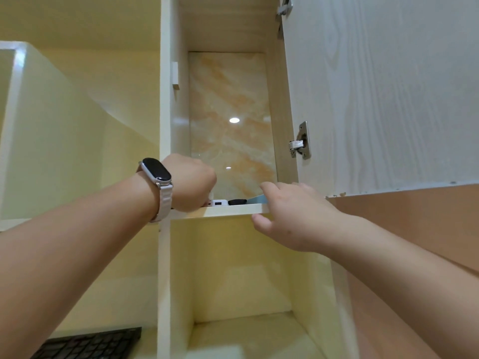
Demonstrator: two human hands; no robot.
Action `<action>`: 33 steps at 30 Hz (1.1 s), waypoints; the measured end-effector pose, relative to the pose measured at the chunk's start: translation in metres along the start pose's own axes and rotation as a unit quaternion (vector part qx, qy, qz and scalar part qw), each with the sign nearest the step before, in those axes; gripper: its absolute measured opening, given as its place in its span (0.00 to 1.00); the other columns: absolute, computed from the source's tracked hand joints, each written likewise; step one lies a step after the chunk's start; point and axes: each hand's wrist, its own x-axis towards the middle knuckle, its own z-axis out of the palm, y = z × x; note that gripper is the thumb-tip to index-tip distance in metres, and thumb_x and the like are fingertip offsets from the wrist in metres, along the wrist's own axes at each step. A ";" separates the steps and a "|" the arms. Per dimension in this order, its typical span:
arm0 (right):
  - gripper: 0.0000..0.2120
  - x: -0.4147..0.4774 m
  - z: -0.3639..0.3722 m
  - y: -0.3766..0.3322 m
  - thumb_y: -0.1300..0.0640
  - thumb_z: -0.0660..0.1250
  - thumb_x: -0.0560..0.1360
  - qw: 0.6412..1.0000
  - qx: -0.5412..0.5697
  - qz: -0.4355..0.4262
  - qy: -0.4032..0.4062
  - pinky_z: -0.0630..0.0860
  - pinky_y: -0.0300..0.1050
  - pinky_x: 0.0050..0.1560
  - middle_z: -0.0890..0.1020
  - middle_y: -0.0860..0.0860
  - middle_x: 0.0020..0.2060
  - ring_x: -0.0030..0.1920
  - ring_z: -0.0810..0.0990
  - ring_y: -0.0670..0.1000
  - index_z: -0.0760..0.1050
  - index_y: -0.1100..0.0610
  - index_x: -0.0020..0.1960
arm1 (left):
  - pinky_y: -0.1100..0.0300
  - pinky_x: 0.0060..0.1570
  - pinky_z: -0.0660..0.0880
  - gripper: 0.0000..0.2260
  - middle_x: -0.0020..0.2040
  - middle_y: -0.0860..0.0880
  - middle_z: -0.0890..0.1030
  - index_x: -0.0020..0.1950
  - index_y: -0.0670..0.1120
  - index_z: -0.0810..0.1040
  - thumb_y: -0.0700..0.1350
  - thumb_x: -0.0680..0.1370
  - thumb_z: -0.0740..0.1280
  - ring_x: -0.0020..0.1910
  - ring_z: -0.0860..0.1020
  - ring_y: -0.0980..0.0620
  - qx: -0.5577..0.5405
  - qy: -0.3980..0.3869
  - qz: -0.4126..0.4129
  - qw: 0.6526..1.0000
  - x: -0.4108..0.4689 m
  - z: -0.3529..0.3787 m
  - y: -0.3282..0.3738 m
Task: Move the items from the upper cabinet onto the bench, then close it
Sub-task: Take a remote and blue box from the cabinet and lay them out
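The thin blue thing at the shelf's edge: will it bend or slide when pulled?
Probably light: the blue thing looks thin and flat. Its edge is straight, so likely stiffish, like card. The shelf looks smooth, so it should slide readily toward the right hand.

We note cabinet door [375, 86]: pale wood-grain laminate, matt, lower edge chipped and rough. Hinge [300, 143]: bright polished metal. Back panel [230, 99]: marble pattern, high gloss, we see light spots mirrored in it. Shelf edge [228, 210]: smooth white board, slight sheen. White item [219, 202] on shelf: smooth, plastic-looking. Watch [156, 169]: glossy black face. Strap [162, 200]: pale, ribbed, cloth-like to us. Keyboard [88, 343]: matt black plastic.
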 end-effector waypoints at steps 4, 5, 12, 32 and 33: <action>0.15 0.000 -0.002 0.001 0.41 0.56 0.78 1.000 -0.003 -0.004 0.011 0.64 0.48 0.46 0.73 0.50 0.42 0.43 0.70 0.55 0.64 0.53 0.48 | 0.61 0.28 0.60 0.12 0.33 0.49 0.75 0.39 0.45 0.75 0.47 0.79 0.57 0.33 0.72 0.45 -0.013 0.029 0.008 0.999 -0.002 -0.001 0.000; 0.15 0.001 -0.002 0.002 0.41 0.57 0.77 1.000 0.006 -0.004 0.019 0.65 0.48 0.46 0.72 0.50 0.42 0.43 0.70 0.54 0.64 0.53 0.48 | 0.61 0.28 0.60 0.13 0.33 0.49 0.74 0.39 0.45 0.74 0.47 0.79 0.56 0.33 0.73 0.45 -0.024 0.046 0.009 0.999 -0.004 -0.001 0.000; 0.22 0.006 -0.008 0.002 0.41 0.60 0.76 0.991 0.129 0.043 -0.008 0.74 0.53 0.56 0.76 0.51 0.52 0.54 0.73 0.55 0.71 0.56 0.61 | 0.61 0.22 0.63 0.12 0.29 0.48 0.73 0.34 0.44 0.71 0.49 0.75 0.61 0.23 0.70 0.43 -0.175 0.334 0.015 0.926 -0.030 0.025 0.011; 0.22 0.004 -0.010 -0.007 0.41 0.63 0.76 0.987 0.146 0.049 0.044 0.69 0.46 0.53 0.73 0.44 0.47 0.53 0.70 0.49 0.70 0.50 0.66 | 0.51 0.35 0.78 0.15 0.46 0.47 0.80 0.57 0.43 0.76 0.52 0.78 0.61 0.44 0.79 0.46 -0.337 0.372 0.031 0.864 -0.071 0.048 0.034; 0.20 0.003 -0.009 -0.006 0.43 0.63 0.76 0.988 0.142 0.041 0.049 0.69 0.46 0.55 0.75 0.44 0.49 0.54 0.71 0.49 0.71 0.50 0.65 | 0.51 0.38 0.78 0.17 0.49 0.47 0.81 0.60 0.42 0.76 0.52 0.78 0.62 0.46 0.79 0.46 -0.339 0.371 0.031 0.864 -0.071 0.049 0.033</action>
